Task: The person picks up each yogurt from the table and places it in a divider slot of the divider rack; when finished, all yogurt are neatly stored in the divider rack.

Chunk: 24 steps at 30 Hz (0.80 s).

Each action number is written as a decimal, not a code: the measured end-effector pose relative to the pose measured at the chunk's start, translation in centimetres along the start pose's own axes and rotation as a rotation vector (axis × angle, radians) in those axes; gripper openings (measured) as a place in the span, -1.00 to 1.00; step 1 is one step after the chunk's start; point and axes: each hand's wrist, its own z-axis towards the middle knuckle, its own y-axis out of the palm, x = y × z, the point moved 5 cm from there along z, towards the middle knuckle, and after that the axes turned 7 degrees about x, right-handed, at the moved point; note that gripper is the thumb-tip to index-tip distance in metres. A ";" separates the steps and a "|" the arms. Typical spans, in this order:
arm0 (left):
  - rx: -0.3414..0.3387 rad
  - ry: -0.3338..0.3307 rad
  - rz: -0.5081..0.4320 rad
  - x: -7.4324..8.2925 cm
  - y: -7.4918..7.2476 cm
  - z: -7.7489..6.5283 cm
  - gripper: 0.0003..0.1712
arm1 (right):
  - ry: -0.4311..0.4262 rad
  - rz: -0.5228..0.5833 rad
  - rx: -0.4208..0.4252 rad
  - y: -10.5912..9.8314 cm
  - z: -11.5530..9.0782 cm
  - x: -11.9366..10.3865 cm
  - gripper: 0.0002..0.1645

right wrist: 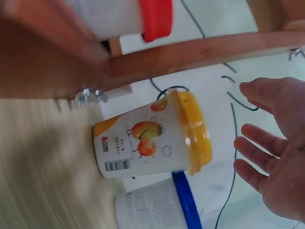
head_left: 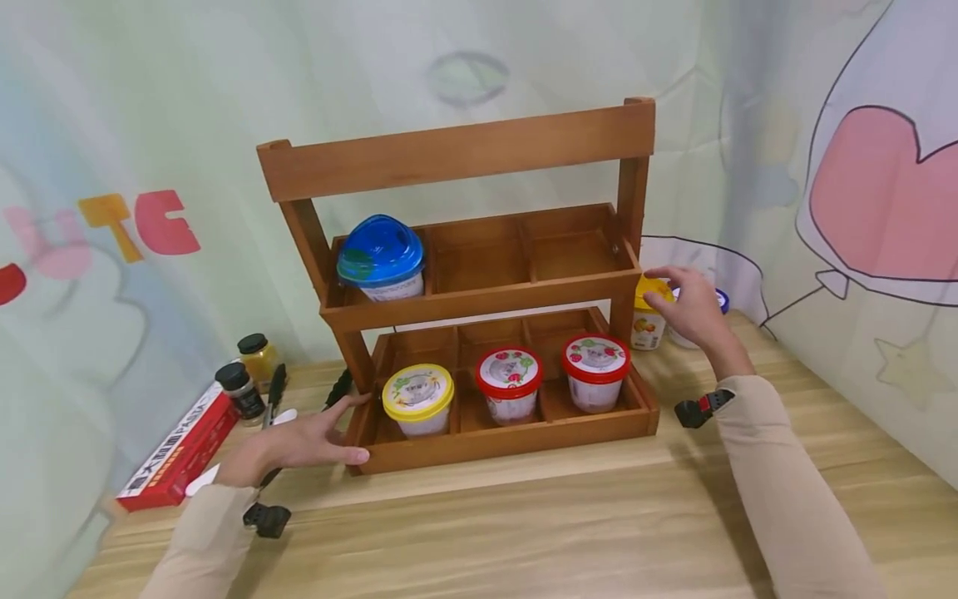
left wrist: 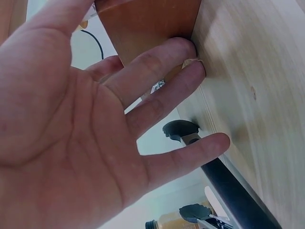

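Observation:
A two-tier wooden rack (head_left: 509, 445) stands on the table. My left hand (head_left: 310, 441) is at the lower tier's left end, its fingers extended against the wood (left wrist: 147, 28). Beyond the rack's right side stands a white cup with a yellow lid and fruit pictures (right wrist: 147, 138). My right hand (head_left: 696, 308) hovers by that lid, fingers spread; the right wrist view shows a gap between them. A blue-lidded cup (right wrist: 152, 205) stands beside it. The lower tier bears a yellow-lidded tub (head_left: 419, 395) and two red-lidded tubs (head_left: 509, 374). A blue domed-lid cup (head_left: 382, 254) sits upper left.
Left of the rack lie a red pasta box (head_left: 180, 449), two black-capped jars (head_left: 243, 391) and black-tipped tongs (left wrist: 228, 186). Patterned curtains (head_left: 464, 50) close off the back and the right side. The upper tier's divider (head_left: 527, 249) separates its compartments.

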 end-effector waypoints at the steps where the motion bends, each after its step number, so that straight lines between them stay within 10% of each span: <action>1: 0.000 0.000 0.002 0.0 -0.1 -0.1 0.18 | 0.014 -0.008 -0.017 0.3 0.2 0.2 -0.54; 24: -0.003 0.017 -0.013 -0.4 0.1 0.4 0.18 | 0.116 -0.050 -0.068 3.4 0.8 4.0 -0.47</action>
